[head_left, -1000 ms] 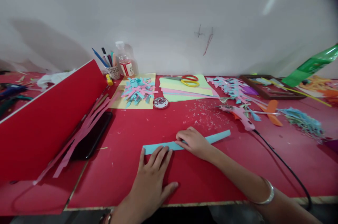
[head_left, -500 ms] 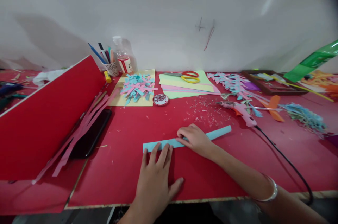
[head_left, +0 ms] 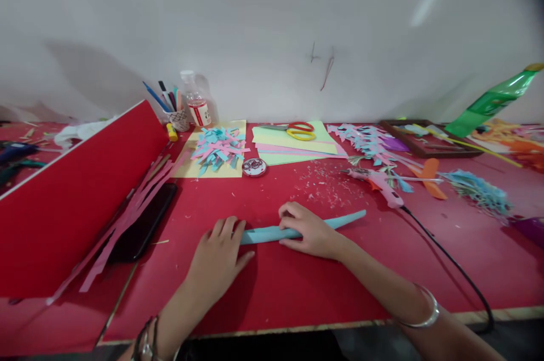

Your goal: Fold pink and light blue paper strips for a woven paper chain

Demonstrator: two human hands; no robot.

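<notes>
A strip of folded light blue paper lies lengthwise on the red table, its crease slightly puffed up and its right end tapering. My left hand covers the left end, fingers bent over the paper and the thumb on the near side. Farther along, my right hand grips the strip near its middle between curled fingers and thumb. The underside of the paper and the fingertips beneath it are hidden.
A pink glue gun with a black cord lies to the right. Scissors rest on coloured sheets at the back. Cut paper strips are heaped behind my left hand. A phone and a slanted red board are at left.
My left hand has slid left to the strip's end, from lying flat with fingers spread to bent over it. The strip's fold has lifted a little. The view has tilted up slightly.
</notes>
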